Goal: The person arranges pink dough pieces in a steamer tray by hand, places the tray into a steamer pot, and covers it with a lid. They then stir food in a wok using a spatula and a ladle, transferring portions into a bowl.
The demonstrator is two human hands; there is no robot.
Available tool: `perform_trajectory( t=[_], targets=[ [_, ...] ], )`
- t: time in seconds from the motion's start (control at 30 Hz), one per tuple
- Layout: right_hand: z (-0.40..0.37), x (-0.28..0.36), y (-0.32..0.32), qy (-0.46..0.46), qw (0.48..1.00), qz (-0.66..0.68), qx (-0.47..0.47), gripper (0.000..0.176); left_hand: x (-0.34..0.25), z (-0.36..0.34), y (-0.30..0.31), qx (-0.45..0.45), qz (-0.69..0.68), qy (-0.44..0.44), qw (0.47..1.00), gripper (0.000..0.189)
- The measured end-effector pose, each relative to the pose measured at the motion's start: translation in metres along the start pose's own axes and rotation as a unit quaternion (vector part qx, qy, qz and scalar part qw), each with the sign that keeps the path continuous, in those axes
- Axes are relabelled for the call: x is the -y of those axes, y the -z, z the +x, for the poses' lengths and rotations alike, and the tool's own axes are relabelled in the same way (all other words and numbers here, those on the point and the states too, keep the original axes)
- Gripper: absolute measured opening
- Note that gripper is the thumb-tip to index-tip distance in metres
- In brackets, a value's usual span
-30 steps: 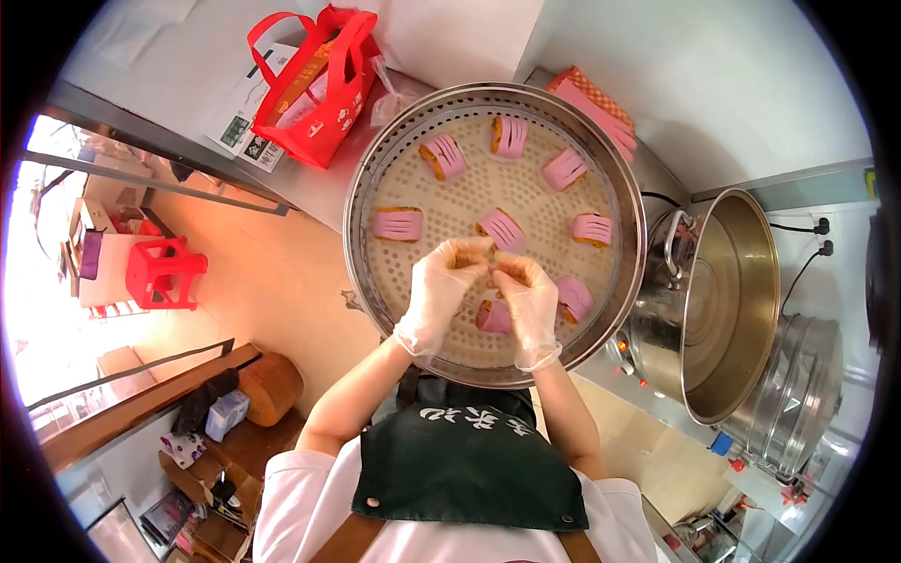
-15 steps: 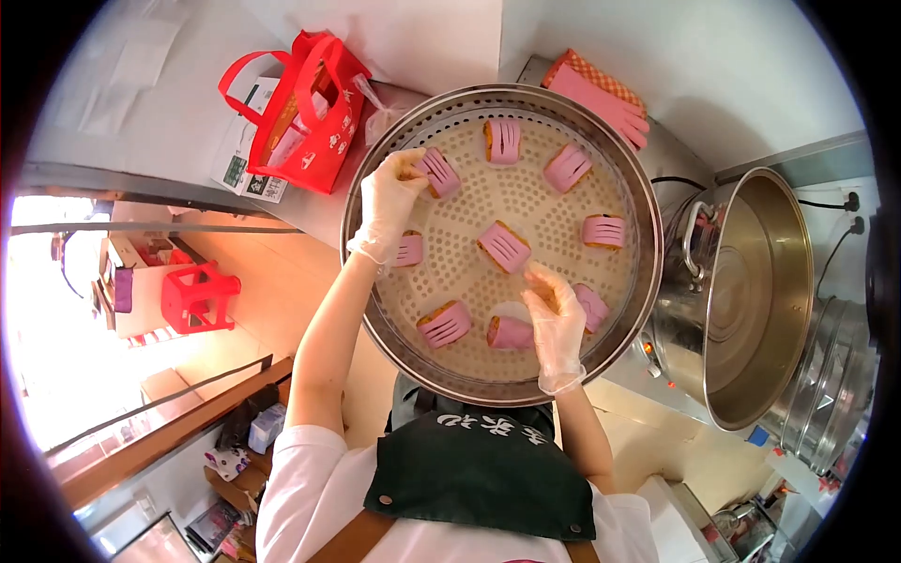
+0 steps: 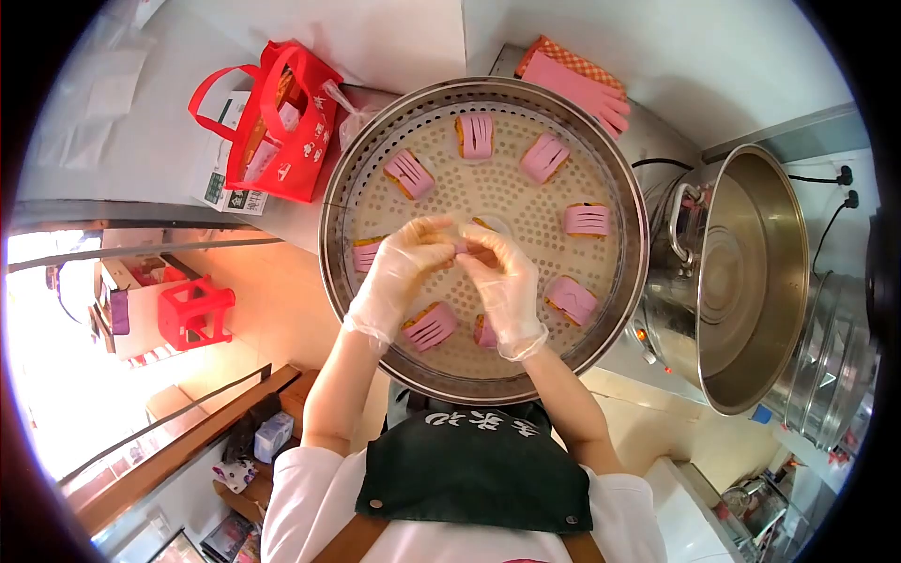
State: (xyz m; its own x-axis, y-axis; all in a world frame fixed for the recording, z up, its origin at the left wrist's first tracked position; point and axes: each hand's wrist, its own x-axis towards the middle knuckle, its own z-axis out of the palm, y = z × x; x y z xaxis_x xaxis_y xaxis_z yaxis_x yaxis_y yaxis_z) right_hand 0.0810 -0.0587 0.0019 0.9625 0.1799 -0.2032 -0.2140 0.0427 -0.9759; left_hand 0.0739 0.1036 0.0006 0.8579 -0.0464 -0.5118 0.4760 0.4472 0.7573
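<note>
Both my hands wear clear gloves and meet over the middle of a round metal steamer tray (image 3: 328, 225). My left hand (image 3: 399, 272) has thumb and fingers pinched together. My right hand (image 3: 507, 281) is closed too, its fingertips against the left ones. A speck of pink shows between them, too small to name. Beneath them, the central pink-and-orange bun is mostly hidden, with only its orange edge (image 3: 483, 223) visible. Several similar slit buns ring it, including one at upper left (image 3: 409, 174) and one at right (image 3: 587, 220). My right hand partly covers the bottom bun (image 3: 485, 331).
A red bag (image 3: 296, 141) stands left of the tray. Behind it on the right lie pink gloves (image 3: 572, 89). A large steel pot (image 3: 751, 281) stands at right, near stacked metal rings (image 3: 831, 366). A red stool (image 3: 195, 312) is on the floor at left.
My left hand has left the upper-left bun and come right and down to the middle. My right hand has moved left and up to meet it. The view has shifted slightly.
</note>
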Motion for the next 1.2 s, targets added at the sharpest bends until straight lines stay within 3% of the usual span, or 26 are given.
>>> perform_trajectory(
  t=[0.1, 0.7, 0.9, 1.17, 1.2],
  targets=[
    [-0.003, -0.002, -0.004, -0.095, 0.988, 0.12, 0.013, 0.021, 0.007, -0.013, -0.011, -0.038, 0.002, -0.027, 0.999, 0.041],
    [-0.025, 0.015, -0.002, -0.153, 0.977, 0.148, 0.021, 0.014, 0.014, -0.05, -0.021, -0.093, -0.027, -0.075, 0.992, 0.037],
    [-0.024, 0.012, -0.004, -0.18, 0.979, 0.1, 0.005, 0.024, 0.019, -0.046, -0.024, -0.15, 0.035, -0.091, 0.984, 0.032],
    [-0.027, -0.004, 0.024, -0.073, 0.992, 0.074, -0.067, 0.049, -0.015, 0.013, 0.016, -0.259, 0.264, -0.249, 0.895, 0.034],
    [-0.028, -0.005, 0.029, -0.071, 0.992, 0.072, -0.07, 0.049, -0.02, 0.02, 0.023, -0.257, 0.263, -0.218, 0.904, 0.034]
  ],
)
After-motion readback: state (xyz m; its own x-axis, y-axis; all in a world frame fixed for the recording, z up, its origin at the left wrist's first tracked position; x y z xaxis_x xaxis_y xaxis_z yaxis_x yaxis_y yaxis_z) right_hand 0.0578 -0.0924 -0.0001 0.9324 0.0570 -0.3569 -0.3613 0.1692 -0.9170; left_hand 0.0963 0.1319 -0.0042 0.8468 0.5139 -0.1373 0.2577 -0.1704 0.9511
